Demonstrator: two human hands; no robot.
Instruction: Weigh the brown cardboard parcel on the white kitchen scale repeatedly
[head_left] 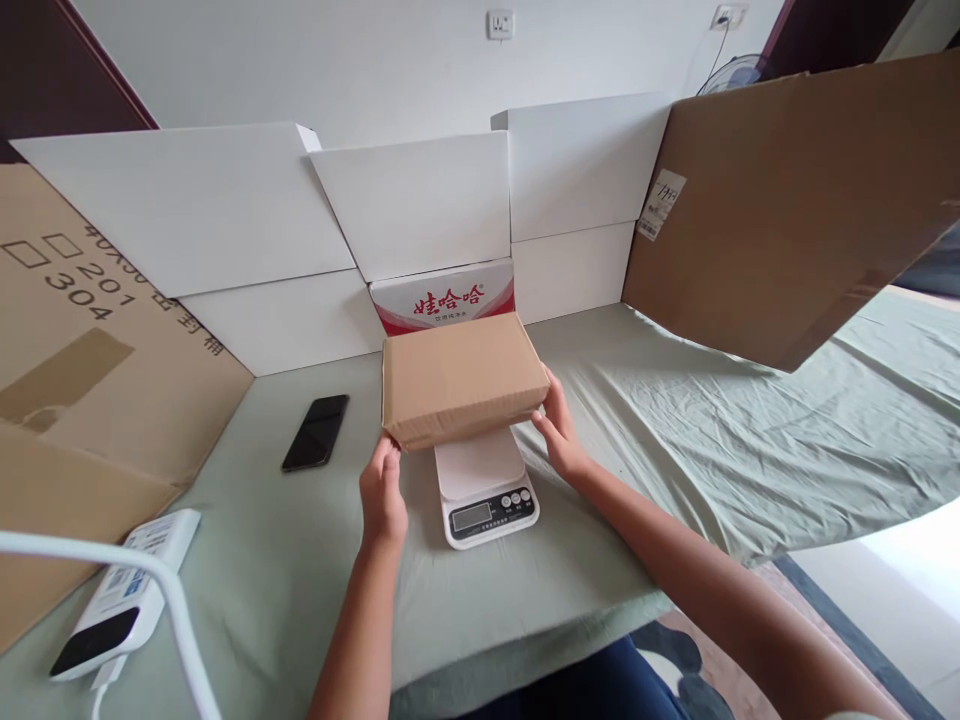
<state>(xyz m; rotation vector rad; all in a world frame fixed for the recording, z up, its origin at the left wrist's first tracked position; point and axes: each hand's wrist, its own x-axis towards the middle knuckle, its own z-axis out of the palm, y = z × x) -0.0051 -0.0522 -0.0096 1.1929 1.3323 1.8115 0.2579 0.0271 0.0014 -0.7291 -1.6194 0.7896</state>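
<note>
Between my two hands is a brown cardboard box (pixel 461 378), gripped at its near corners. My left hand (pixel 384 490) is closed on the lower left corner, the thumb by the edge and the other fingers mostly hidden. On the right side, my right hand (pixel 559 425) holds the lower right corner with its thumb against the front. Directly below and in front of the box is a white kitchen scale (pixel 480 475), its far part covered by the box. The scale's display looks blank. Whether the box touches the scale's plate, I cannot tell.
A black smartphone (pixel 316 432) lies left of the box. Further left is a white power strip (pixel 127 590) with a white cable (pixel 169 590). White boxes (pixel 420 205), a red-and-white carton (pixel 442 295) and large cardboard panels (pixel 780 200) surround the green cloth (pixel 300 580).
</note>
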